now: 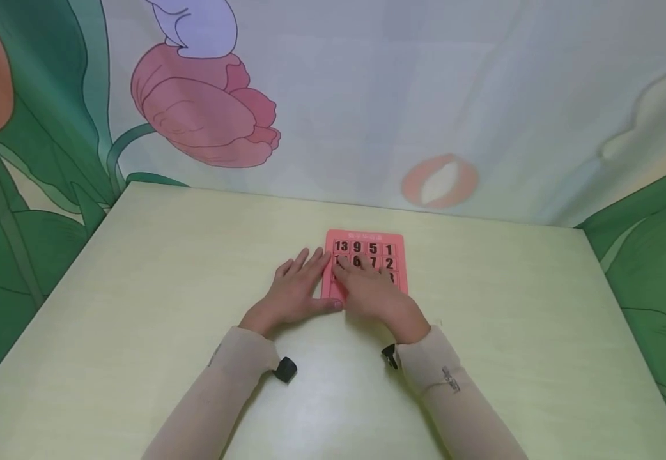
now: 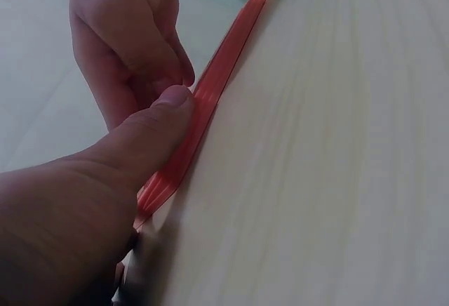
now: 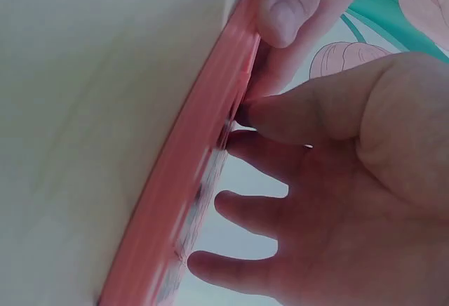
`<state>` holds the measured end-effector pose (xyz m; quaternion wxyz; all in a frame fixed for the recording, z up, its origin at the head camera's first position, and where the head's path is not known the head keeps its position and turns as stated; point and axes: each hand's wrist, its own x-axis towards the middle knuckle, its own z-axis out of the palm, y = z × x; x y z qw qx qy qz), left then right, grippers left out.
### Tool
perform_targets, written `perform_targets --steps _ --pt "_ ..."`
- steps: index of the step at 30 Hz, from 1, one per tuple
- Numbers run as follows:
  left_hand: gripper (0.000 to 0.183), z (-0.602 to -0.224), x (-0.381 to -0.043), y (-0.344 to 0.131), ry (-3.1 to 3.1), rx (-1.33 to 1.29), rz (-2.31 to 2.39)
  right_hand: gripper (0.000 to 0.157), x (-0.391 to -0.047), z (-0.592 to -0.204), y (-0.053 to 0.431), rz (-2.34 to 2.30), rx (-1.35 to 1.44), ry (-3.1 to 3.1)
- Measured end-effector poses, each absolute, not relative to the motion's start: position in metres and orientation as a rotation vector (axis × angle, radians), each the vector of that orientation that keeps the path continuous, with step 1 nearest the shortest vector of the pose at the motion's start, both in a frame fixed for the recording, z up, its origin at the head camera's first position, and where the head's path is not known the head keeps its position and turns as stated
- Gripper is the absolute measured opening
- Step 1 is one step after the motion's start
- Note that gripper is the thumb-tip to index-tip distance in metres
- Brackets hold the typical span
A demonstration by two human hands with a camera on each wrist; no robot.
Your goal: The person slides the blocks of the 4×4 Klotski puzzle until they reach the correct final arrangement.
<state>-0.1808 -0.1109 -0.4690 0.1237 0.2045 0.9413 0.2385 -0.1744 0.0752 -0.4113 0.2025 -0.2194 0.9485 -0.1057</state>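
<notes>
Number slide puzzle (image 1: 374, 250) lies near the far edge of the table (image 1: 137, 294), looking light, stiff, best held by its pink rim (image 1: 401, 262). Left hand (image 1: 294, 292), fingers straight, touches that rim; right hand (image 1: 370, 292), loosely spread, touches the number tiles (image 1: 389, 263), likely slippery.

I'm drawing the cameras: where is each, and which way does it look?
Head: on the head, facing forward and down at the pink number board; left hand, right hand and sleeves show.
Left wrist: worn there, facing the board's edge; left hand close, right hand beyond.
Right wrist: worn there, facing the board's edge; right hand close, left hand beyond.
Both wrist views share board and hands.
</notes>
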Motion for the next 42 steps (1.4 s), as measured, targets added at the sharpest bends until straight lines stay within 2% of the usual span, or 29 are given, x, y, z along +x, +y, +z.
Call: perform_targets --steps 4,12,19,22,28,35,42 --pt "0.103 -0.468 -0.179 -0.111 2.746 0.582 0.701 0.062 -0.177 -0.411 0.076 -0.326 -0.639 2.638" --pt "0.102 -0.465 -0.178 -0.111 2.747 0.589 0.692 0.049 -0.184 -0.397 0.102 -0.391 -0.619 2.654" --pt "0.103 -0.463 -0.181 -0.110 2.755 0.576 0.709 0.056 -0.185 -0.387 0.118 -0.359 -0.567 2.511" --pt "0.103 -0.466 -0.180 -0.110 2.758 0.576 0.706 0.053 -0.182 -0.391 0.121 -0.382 -0.556 2.511" --pt "0.104 -0.469 -0.179 -0.110 2.763 0.588 0.683 0.051 -0.172 -0.400 0.117 -0.432 -0.525 2.509" --pt "0.105 -0.470 -0.178 -0.110 2.771 0.606 0.680 0.050 -0.164 -0.404 0.102 -0.376 -0.615 2.529" --pt "0.106 -0.468 -0.180 -0.110 2.762 0.599 0.679 0.053 -0.151 -0.394 0.096 -0.345 -0.504 2.522"
